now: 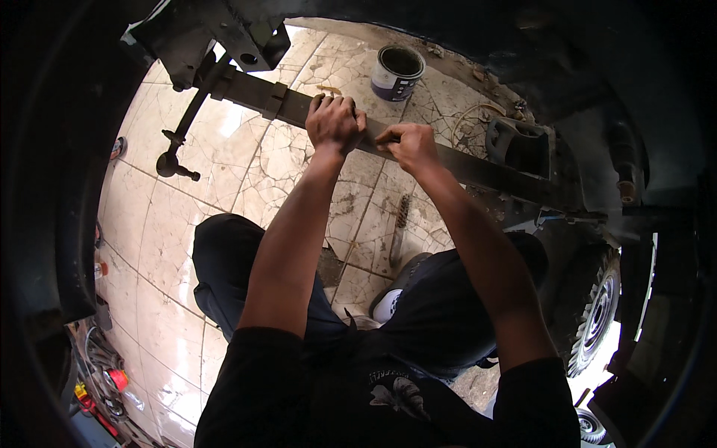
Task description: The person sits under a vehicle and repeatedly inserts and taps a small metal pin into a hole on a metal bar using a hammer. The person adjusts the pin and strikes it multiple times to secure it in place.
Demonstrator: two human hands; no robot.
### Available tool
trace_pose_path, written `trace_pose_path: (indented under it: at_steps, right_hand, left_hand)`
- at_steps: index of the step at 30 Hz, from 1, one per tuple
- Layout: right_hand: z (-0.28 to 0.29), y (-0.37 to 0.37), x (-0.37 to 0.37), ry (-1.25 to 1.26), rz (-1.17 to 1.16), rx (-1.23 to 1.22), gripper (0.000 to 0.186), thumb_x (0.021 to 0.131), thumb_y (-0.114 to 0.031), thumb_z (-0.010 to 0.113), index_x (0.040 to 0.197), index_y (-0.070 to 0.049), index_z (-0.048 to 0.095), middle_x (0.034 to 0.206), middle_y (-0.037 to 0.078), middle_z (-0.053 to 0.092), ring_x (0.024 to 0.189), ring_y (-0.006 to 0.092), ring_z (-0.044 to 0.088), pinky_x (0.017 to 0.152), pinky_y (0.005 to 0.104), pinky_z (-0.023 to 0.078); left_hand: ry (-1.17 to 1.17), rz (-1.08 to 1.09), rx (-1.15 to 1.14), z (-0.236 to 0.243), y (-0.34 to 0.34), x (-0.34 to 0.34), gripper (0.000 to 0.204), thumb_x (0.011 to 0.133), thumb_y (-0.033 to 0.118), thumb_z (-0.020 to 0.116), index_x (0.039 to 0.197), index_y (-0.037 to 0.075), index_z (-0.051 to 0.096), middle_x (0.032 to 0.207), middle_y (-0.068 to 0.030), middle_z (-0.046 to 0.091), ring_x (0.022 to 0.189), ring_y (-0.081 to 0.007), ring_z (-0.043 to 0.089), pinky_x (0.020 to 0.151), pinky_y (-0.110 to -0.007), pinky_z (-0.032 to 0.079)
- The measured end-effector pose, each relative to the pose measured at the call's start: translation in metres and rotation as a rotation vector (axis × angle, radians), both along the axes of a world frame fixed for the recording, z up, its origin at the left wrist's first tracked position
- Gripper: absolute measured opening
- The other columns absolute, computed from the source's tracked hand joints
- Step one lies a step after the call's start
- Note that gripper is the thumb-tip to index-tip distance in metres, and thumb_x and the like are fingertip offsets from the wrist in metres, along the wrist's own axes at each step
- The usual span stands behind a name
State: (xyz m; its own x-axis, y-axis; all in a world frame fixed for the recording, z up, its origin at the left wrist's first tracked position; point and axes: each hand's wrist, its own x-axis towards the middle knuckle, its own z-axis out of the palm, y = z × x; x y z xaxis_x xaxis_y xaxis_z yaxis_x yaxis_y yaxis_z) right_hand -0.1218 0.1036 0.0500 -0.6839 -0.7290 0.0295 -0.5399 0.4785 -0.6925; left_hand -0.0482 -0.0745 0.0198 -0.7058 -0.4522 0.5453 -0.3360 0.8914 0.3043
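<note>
Bar (448,160) beneath fingers (340,112) hidden

Bright glare on the floor (224,119), dark fisheye rim (heavy vignetting).

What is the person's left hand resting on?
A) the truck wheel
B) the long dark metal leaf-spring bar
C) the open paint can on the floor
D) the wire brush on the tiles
B: the left hand curls its fingers over the long dark metal leaf-spring bar, beside the right hand; the open paint can stands untouched beyond it.
</note>
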Motion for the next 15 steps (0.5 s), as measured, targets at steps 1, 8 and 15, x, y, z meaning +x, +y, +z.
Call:
trace_pose_path:
  at_steps: [1, 8, 15]
  right_hand:
    - [0.003, -0.003, 0.001, -0.005, 0.004, 0.015, 0.020, 0.083, -0.009, 0.086, 0.103, -0.009, 0.084, 0.097, 0.010, 0.081, 0.086, 0.0203, 0.078, 0.079, 0.0324, 0.060]
    - [0.006, 0.055, -0.007, 0.016, -0.096, 0.069, 0.020, 0.081, -0.011, 0.086, 0.101, -0.011, 0.084, 0.093, 0.011, 0.081, 0.087, 0.0224, 0.078, 0.081, 0.0329, 0.060]
    - [0.004, 0.084, -0.019, -0.022, -0.157, 0.125, 0.022, 0.081, -0.015, 0.089, 0.103, -0.013, 0.085, 0.094, 0.010, 0.081, 0.087, 0.0197, 0.078, 0.079, 0.0324, 0.060]
  left_hand:
    - [-0.008, -0.003, 0.005, -0.001, 0.000, 0.002, 0.020, 0.084, 0.029, 0.066, 0.083, 0.010, 0.073, 0.092, -0.0095, 0.076, 0.095, -0.0268, 0.070, 0.104, -0.039, 0.047]
    - [-0.001, -0.027, -0.020, -0.005, -0.003, 0.003, 0.020, 0.084, 0.029, 0.066, 0.084, 0.010, 0.073, 0.091, -0.0091, 0.076, 0.096, -0.0268, 0.070, 0.105, -0.039, 0.047]
    - [-0.039, -0.005, 0.015, 0.001, 0.000, 0.002, 0.022, 0.086, 0.029, 0.063, 0.087, 0.010, 0.075, 0.093, -0.0109, 0.077, 0.098, -0.0272, 0.071, 0.107, -0.039, 0.047]
